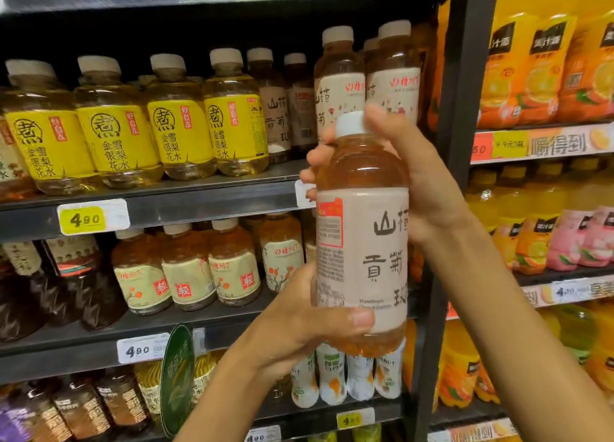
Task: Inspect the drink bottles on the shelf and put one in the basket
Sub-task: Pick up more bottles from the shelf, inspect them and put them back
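A bottle of amber drink (362, 242) with a white cap and a pale beige label stands upright in front of the shelves, held in both hands. My left hand (299, 315) grips its lower part, thumb across the front near the base. My right hand (408, 182) wraps its shoulder and neck from behind, fingertips showing at the left side and beside the cap. Two matching bottles (339, 86) stand on the upper shelf (212, 202) just behind it. No basket is in view.
Yellow-labelled pear drink bottles (116, 132) fill the upper shelf's left part. The shelf below carries tea bottles (189, 268), and lower still stand white bottles (345, 375). A black upright post (455, 109) separates off orange juice bottles (545, 76) on the right.
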Demonstrator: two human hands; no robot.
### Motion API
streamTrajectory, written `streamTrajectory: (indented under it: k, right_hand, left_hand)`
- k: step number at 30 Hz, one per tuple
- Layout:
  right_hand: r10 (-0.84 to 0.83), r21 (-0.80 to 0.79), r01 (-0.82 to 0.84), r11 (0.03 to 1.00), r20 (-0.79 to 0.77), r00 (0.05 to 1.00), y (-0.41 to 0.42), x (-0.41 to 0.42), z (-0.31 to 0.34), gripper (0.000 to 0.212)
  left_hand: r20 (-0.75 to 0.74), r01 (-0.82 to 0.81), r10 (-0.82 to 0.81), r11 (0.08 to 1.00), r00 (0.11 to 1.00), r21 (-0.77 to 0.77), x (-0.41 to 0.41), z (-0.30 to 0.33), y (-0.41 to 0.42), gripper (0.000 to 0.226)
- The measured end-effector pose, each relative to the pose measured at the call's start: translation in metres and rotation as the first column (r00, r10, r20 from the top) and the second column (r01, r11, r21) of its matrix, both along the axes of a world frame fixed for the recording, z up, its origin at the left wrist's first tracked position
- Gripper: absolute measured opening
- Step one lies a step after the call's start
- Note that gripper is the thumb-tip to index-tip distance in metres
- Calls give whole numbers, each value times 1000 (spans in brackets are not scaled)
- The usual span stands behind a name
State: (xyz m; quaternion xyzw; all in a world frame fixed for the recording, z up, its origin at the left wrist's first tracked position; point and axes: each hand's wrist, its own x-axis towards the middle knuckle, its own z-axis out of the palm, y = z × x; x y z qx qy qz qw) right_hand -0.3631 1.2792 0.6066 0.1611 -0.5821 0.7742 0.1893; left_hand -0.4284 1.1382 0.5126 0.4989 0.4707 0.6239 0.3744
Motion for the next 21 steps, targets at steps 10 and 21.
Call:
streamTrajectory:
  k: [10,21]
  right_hand:
    - [-538,273,516,812,6,843,-5,-7,4,63]
    - [25,-140,-5,990,143,989,0,-10,-11,39]
  left_hand:
    - [-339,-398,382,917,860,23,9,2,5,76]
    - [282,214,-286,942,916,259,3,11,-8,42]
